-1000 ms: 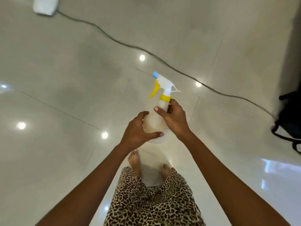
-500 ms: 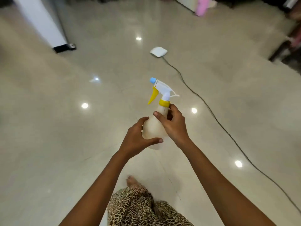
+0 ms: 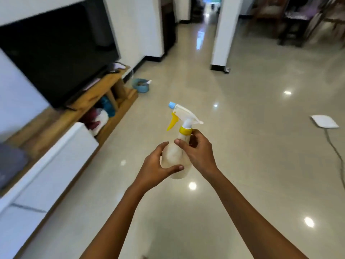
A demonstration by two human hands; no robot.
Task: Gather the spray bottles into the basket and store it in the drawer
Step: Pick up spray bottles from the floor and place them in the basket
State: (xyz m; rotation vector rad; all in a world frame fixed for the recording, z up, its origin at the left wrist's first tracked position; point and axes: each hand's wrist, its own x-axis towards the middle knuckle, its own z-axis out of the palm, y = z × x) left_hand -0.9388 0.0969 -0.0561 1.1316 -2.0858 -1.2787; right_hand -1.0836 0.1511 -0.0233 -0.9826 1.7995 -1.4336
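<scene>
A translucent spray bottle (image 3: 174,156) with a white head, yellow trigger, yellow collar and blue nozzle is held upright in front of me, above the glossy floor. My left hand (image 3: 155,167) wraps its lower body from the left. My right hand (image 3: 198,152) grips its upper body and neck from the right. A blue basket (image 3: 140,85) with something white poking out stands on the floor far ahead, by the end of the TV stand. No drawer front shows clearly as open.
A wooden TV stand (image 3: 104,86) with a large black TV (image 3: 56,51) runs along the left wall, with a white cabinet (image 3: 56,165) nearer to me. A white pillar (image 3: 223,32) stands ahead. A white box with a cable (image 3: 324,123) lies on the floor at right. Dark chairs (image 3: 291,21) are at far right.
My view has swung up from the floor and my feet to the room, bringing the TV stand and blue basket into sight. Both hands keep the same hold on the bottle.
</scene>
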